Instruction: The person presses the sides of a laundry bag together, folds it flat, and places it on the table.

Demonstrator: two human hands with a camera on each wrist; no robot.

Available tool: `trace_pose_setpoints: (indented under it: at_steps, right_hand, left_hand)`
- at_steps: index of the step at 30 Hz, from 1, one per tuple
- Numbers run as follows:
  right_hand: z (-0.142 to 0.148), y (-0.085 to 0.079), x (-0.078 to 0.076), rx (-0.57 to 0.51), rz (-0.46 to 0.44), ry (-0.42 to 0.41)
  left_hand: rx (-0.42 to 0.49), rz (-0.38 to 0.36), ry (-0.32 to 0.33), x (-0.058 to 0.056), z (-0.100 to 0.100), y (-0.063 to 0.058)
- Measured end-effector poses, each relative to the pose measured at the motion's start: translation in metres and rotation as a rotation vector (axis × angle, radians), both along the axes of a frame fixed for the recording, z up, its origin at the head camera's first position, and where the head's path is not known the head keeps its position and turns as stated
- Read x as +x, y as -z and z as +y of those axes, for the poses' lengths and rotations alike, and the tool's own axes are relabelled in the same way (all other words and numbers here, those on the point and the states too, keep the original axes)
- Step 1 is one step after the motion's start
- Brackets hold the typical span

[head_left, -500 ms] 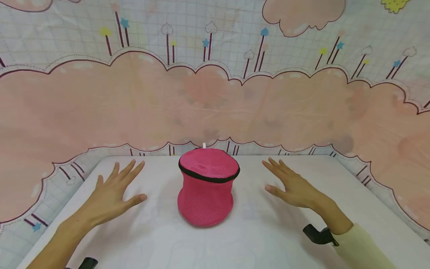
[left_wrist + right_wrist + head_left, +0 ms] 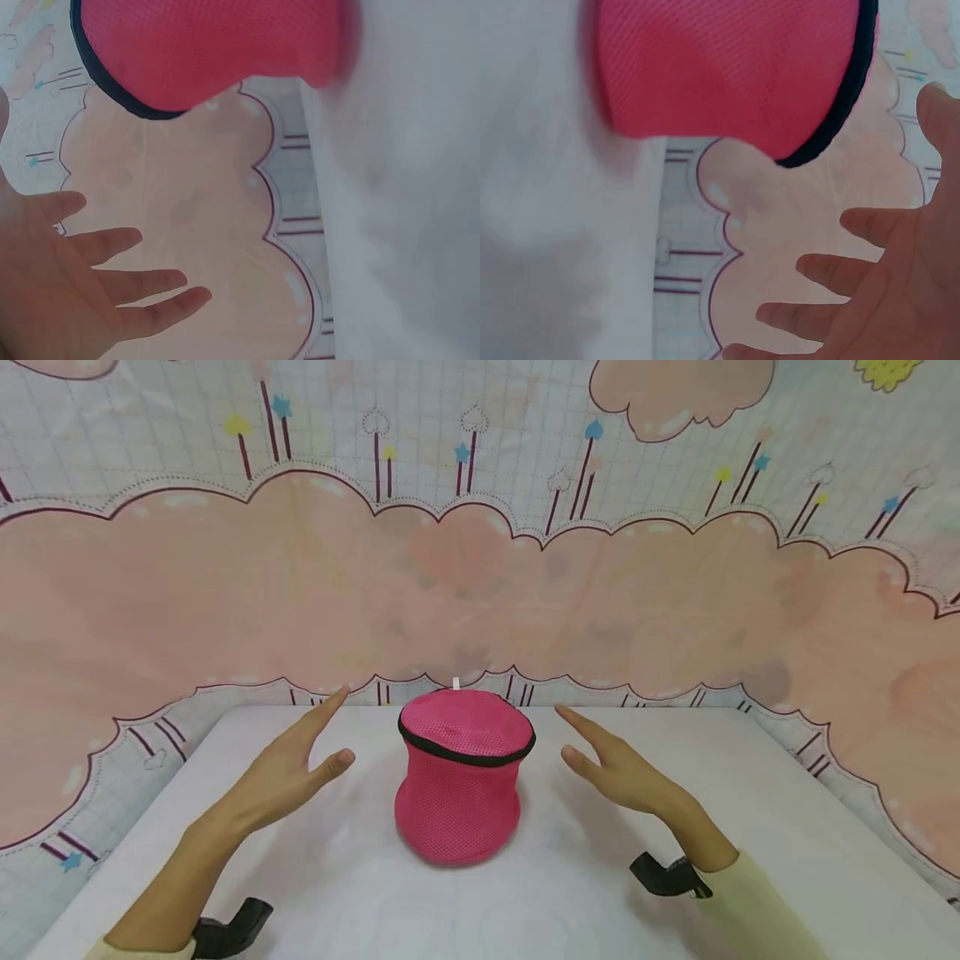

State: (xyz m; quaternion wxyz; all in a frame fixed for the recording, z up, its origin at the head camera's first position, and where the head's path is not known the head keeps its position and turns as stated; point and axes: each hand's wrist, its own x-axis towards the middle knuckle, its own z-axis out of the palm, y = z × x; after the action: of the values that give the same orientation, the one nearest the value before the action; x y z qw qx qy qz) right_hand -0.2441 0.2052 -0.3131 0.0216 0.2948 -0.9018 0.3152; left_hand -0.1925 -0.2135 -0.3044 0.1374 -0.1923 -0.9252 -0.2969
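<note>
A pink mesh laundry bag (image 2: 459,810), round with a black zip band at its lid, stands upright on the white table (image 2: 480,910). A small white tag (image 2: 455,682) sticks up at its back edge. My left hand (image 2: 281,777) is held in the air to the left of the bag, fingers straight and thumb apart, holding nothing. On the other side, my right hand (image 2: 626,772) hovers with straight fingers, its palm facing the bag. In both wrist views a gap shows between the fingers and the pink mesh.
Behind the table hangs a printed cloth (image 2: 480,593) with peach clouds and small stars, which also runs down along the left and right table edges. Black straps (image 2: 232,931) are worn on both wrists.
Both hands have moved inward toward the bag and turned so the palms face each other more. The bag stays in place.
</note>
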Motion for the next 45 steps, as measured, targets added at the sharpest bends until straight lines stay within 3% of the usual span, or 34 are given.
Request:
trace_pose_setpoints:
  at_steps: [9,15,23,28,32,38,45]
  right_hand:
    - [-0.017,-0.005,-0.017,-0.156,-0.100,-0.041]
    - [-0.023,-0.004,-0.022,-0.254,-0.211,-0.093]
    - [-0.030,0.004,-0.021,-0.254,-0.285,-0.101]
    - [-0.034,0.009,-0.021,-0.331,-0.320,-0.127]
    - [-0.041,0.013,-0.022,-0.384,-0.341,-0.180]
    - [-0.049,0.017,-0.021,-0.426,-0.345,-0.224]
    - [-0.053,0.019,-0.018,-0.437,-0.348,-0.253]
  left_hand:
    - [0.198,-0.070,0.032,-0.016,0.025,-0.003]
    - [0.249,-0.100,0.030,-0.015,0.032,0.001]
    - [0.270,-0.176,0.000,-0.014,0.047,0.008]
    - [0.377,-0.230,0.039,-0.017,0.056,0.013]
    - [0.442,-0.231,0.063,-0.016,0.061,0.017]
    - [0.435,-0.205,0.059,-0.017,0.071,0.023]
    - [0.467,-0.184,0.111,-0.017,0.077,0.026]
